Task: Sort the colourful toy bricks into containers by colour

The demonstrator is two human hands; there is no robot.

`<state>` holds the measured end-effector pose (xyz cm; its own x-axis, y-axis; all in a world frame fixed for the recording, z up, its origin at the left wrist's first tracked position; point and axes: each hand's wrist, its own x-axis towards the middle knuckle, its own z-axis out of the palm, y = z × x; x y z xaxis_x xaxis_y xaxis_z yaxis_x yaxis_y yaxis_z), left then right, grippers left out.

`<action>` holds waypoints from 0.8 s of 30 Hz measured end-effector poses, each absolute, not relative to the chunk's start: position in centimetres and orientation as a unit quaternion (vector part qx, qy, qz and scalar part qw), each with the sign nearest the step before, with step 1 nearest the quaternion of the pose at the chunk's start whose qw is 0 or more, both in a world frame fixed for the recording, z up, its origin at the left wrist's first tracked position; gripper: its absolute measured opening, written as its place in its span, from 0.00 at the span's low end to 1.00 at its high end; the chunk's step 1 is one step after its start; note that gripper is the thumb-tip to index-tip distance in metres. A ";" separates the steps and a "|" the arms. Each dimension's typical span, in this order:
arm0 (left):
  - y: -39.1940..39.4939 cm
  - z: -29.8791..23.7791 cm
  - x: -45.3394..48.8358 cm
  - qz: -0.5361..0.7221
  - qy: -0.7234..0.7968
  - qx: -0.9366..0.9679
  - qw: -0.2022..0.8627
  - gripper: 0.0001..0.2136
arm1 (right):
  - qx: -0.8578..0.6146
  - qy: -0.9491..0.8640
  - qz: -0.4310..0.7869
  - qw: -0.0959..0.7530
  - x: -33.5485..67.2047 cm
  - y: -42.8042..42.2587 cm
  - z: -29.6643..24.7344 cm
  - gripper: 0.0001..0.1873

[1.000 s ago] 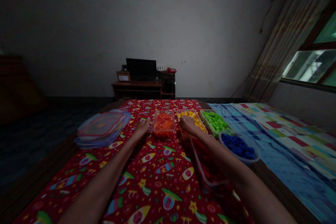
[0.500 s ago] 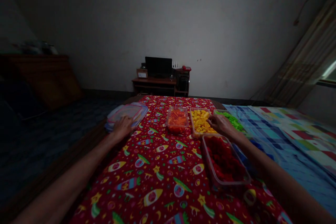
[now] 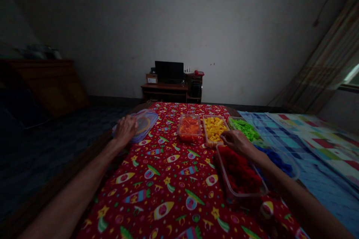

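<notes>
- Left hand (image 3: 126, 129) on lids (image 3: 148, 123), left side of red cloth (image 3: 171, 166)
- Right hand (image 3: 235, 140) at yellow tub's (image 3: 212, 144) near-right corner; contact unclear
- Yellow tub sits between orange tub (image 3: 189, 134) and green tub (image 3: 230, 123)
- Red tub (image 3: 243, 195) nearer; blue tub (image 3: 297, 171) right

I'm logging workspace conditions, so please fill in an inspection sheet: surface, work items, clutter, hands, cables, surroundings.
Surface: red patterned cloth.
Work items: orange pieces, yellow pieces, green pieces, red pieces and blue pieces, each colour in its own clear container; stacked lids at left.
Clutter: monitor, box and a red phone-like item at the far desk.
Hands: left hand on the lids, grip unclear; right hand at the yellow pieces' near right corner, contact unclear.
Cables: cord hanging, upper right.
Surroundings: dim room; wooden cabinet left; curtain and patchwork bedding right.
</notes>
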<state>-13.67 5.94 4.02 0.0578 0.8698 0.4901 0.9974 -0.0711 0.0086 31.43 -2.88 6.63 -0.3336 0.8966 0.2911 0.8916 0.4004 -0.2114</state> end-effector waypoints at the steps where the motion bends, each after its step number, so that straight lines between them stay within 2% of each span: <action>1: 5.8 4.8 -13.8 -0.204 -0.663 -0.697 0.181 0.12 | -0.545 -0.816 0.005 0.191 31.4 -3.3 6.7 0.15; 5: 4.4 8.2 -13.8 -0.356 -0.651 -0.640 0.200 0.16 | -0.537 -0.816 0.020 0.214 30.9 -6.0 7.7 0.18; 7: 3.0 9.4 -12.5 -0.458 -0.624 -0.610 0.170 0.17 | -0.528 -0.816 0.053 0.230 30.4 -7.7 8.2 0.19; 9: 1.1 10.2 -10.0 -0.561 -0.597 -0.568 0.075 0.17 | -0.523 -0.805 0.087 0.268 29.7 -9.3 8.4 0.20; 12: -2.7 10.5 -4.1 -0.695 -0.492 -0.486 -0.194 0.17 | -0.525 -0.766 0.122 0.350 28.5 -11.3 8.1 0.20; 14: -5.6 10.0 0.3 -0.679 -0.436 -0.479 -0.345 0.15 | -0.521 -0.739 0.163 0.395 27.8 -12.5 7.7 0.22; 18: -11.0 7.7 7.8 -0.595 -0.377 -0.460 -0.540 0.19 | -0.489 -0.656 0.263 0.511 27.9 -14.2 7.2 0.27; 21: -13.4 5.1 11.2 -0.512 -0.337 -0.480 -0.628 0.22 | -0.483 -0.547 0.334 0.596 30.0 -15.2 7.0 0.33; 24: -13.6 2.8 12.6 -0.398 -0.288 -0.552 -0.674 0.22 | -0.490 -0.446 0.399 0.634 33.4 -16.3 6.5 0.34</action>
